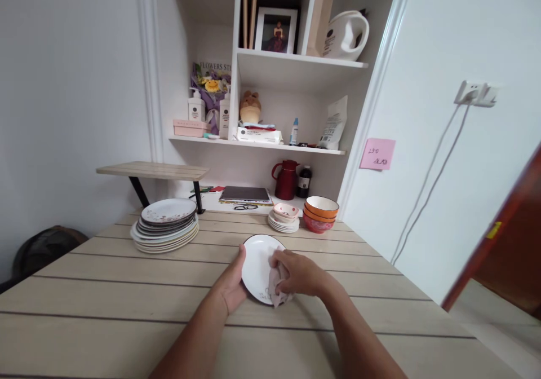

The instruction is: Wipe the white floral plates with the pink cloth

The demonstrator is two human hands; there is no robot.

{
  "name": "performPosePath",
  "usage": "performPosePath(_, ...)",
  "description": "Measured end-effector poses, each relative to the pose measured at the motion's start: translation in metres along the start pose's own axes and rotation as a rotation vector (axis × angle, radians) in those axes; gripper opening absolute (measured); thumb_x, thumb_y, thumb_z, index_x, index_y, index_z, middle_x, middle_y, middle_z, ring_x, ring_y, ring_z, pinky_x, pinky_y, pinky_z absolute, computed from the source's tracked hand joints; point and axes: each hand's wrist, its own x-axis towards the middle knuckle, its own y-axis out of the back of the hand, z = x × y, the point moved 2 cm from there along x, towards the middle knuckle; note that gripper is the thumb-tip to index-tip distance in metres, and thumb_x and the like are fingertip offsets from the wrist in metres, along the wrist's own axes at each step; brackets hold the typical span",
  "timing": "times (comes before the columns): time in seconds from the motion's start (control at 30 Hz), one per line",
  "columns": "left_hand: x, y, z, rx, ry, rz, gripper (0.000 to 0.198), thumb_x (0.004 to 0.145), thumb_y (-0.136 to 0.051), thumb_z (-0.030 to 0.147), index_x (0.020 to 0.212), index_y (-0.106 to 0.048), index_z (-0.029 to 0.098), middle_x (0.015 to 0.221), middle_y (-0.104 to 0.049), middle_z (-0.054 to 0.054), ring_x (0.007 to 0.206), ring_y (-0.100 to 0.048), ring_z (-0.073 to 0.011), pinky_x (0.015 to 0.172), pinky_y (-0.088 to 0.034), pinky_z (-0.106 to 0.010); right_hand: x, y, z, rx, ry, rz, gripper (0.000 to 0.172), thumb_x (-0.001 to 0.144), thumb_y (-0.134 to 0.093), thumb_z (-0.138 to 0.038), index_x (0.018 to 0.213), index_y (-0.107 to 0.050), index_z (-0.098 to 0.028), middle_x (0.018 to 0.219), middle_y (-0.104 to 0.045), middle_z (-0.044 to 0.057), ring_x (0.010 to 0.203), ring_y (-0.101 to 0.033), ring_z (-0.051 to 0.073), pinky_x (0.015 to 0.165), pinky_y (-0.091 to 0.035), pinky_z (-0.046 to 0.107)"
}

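A white plate (257,266) with a dark rim and a small printed pattern near its lower edge is tilted up above the table. My left hand (233,282) grips its left edge, thumb at the rim and the other fingers hidden behind the plate. Bunched in my right hand (298,273) is a pale pinkish cloth (276,290), pressed against the plate's right side. The fingers of my right hand are curled around the cloth.
On the slatted table (169,294), a stack of plates (167,227) stands left. Small dishes (283,221) and stacked bowls (320,214) sit behind the plate to the right. A raised wooden shelf (152,170), red jug (287,180), laptop (244,193) and glasses (245,207) are at the back.
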Motion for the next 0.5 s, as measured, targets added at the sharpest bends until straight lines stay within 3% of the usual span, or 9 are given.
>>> performPosePath(0.13,0.002,0.001,0.0,0.001,0.011,-0.007,0.075,0.085,-0.048,0.063,0.142,-0.045,0.014,0.131,-0.062,-0.017,0.125,-0.054,-0.0315,0.11,-0.035,-0.046,0.008,-0.012,-0.013,0.184,0.138,-0.014,0.047,0.063,-0.071,-0.016,0.108,-0.063,-0.028,0.103,-0.057,0.0,0.087,-0.054,0.017,0.074,-0.042,0.027)
performPosePath(0.37,0.003,-0.003,0.0,-0.032,-0.034,-0.02,0.072,0.087,-0.046,0.062,0.144,-0.043,0.018,0.13,-0.063,-0.017,0.123,-0.056,-0.0304,0.109,-0.035,-0.046,0.033,-0.028,-0.027,0.212,0.226,0.383,0.052,0.07,-0.055,-0.002,0.114,-0.063,-0.029,0.108,-0.05,0.004,0.097,-0.055,0.018,0.087,-0.045,0.029)
performPosePath(0.5,0.001,-0.004,0.0,-0.028,-0.035,-0.015,0.073,0.087,-0.047,0.061,0.146,-0.04,0.017,0.132,-0.062,-0.017,0.127,-0.053,-0.0299,0.112,-0.032,-0.046,0.037,-0.021,-0.009,0.147,0.139,0.47,0.053,0.072,-0.052,-0.002,0.116,-0.062,-0.029,0.113,-0.052,0.005,0.096,-0.056,0.017,0.084,-0.045,0.028)
